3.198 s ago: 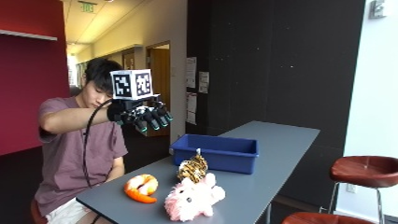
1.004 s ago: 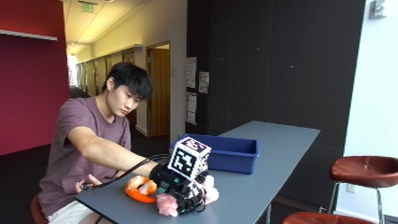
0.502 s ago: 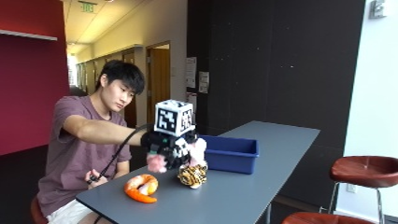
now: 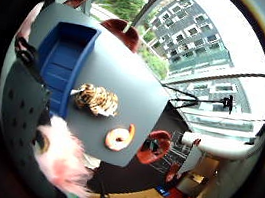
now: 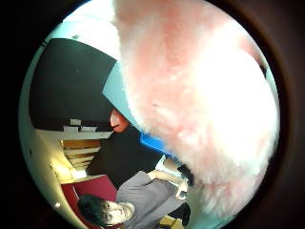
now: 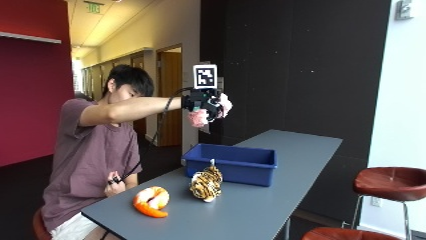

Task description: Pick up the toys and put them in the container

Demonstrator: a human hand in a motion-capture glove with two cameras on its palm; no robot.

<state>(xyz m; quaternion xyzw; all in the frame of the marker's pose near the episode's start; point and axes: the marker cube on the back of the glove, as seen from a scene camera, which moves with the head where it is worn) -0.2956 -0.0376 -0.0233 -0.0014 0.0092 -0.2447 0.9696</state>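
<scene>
Grey table (image 6: 279, 200) carries a blue bin (image 6: 231, 163), tiger (image 6: 206, 184) and shrimp (image 6: 152, 201) beside it; gloved right hand (image 6: 205, 104) grips a pink plush (image 6: 198, 118) high above.

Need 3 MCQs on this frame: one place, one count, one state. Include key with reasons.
1. Where is the fluffy pink plush toy?
A. on the grey table
B. in the gloved right hand, raised above the blue plastic bin
C. inside the bin

2. How many toys lie on the grey table?
A. two
B. none
C. four

3. What state is the blue plastic bin in?
A. tipped on its side
B. stacked on a stool
C. upright on the table

Key: 1 B, the outside view shows the hand holding the toy high over the bin. 2 A, only the striped tiger plush and the orange shrimp plush remain. 3 C, its open top faces up.
</scene>
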